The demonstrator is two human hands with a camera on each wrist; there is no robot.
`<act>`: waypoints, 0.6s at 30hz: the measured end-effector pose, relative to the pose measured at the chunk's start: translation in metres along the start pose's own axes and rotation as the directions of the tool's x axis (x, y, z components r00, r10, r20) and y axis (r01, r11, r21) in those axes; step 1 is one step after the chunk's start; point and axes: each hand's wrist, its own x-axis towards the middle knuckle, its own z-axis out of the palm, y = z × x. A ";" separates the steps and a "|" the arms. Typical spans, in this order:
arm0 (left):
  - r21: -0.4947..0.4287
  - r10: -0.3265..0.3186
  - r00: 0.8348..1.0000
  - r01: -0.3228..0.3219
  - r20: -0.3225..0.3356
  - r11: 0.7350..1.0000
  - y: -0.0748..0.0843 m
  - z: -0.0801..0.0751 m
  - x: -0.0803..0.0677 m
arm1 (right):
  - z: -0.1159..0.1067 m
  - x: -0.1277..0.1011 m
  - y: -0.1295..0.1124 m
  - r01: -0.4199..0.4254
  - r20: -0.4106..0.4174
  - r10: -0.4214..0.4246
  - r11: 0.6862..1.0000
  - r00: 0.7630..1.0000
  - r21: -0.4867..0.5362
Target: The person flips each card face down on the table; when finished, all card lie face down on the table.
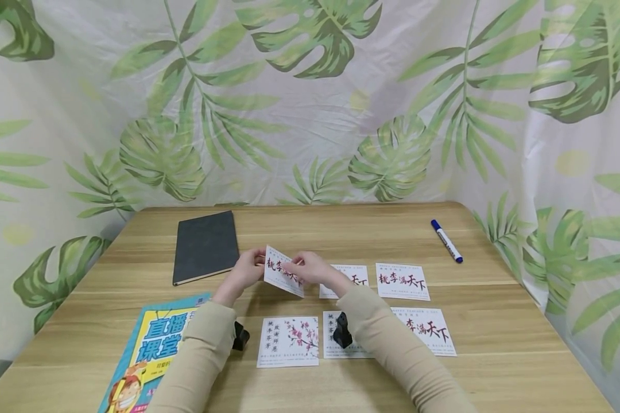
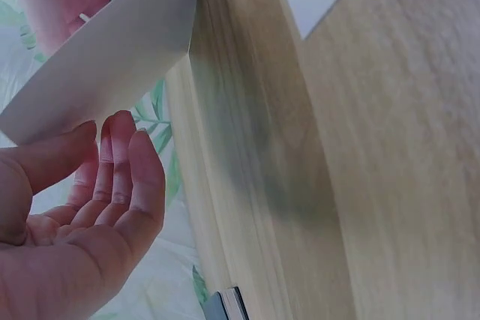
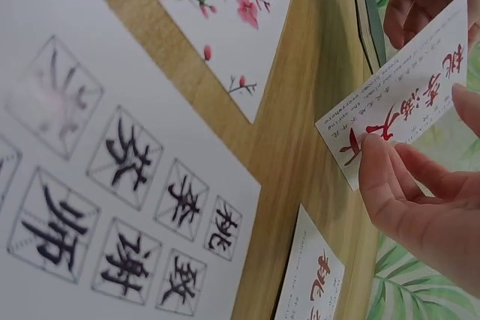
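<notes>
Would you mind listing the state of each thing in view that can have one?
Held card: lifted off the table, tilted, printed side up, pinched by both hands.
Left hand: grips the card's left edge.
Right hand: pinches its right edge.
Notebook: closed, flat.
Marker: capped, lying down.
Blossom card: flat, face up.
Yellow-and-blue book: closed, flat, cover up.

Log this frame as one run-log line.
left hand: holds card edge | right hand: pinches same card, lifted over table | other cards flat on table | notebook, pen untouched
</notes>
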 end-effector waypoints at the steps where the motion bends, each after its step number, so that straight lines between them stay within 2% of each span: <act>1: -0.002 0.008 1.000 -0.008 0.006 1.000 0.000 0.001 0.000 | 0.000 0.000 -0.001 0.000 -0.001 0.000 1.000 1.000 0.009; 9: -0.036 0.013 0.999 -0.012 0.036 0.999 0.001 0.004 0.001 | 0.003 -0.005 -0.006 0.017 -0.010 -0.016 0.992 1.000 0.129; 18: -0.001 -0.003 0.999 0.003 0.053 1.000 0.004 0.004 0.001 | 0.000 -0.002 -0.008 -0.013 0.035 0.002 0.949 0.999 0.315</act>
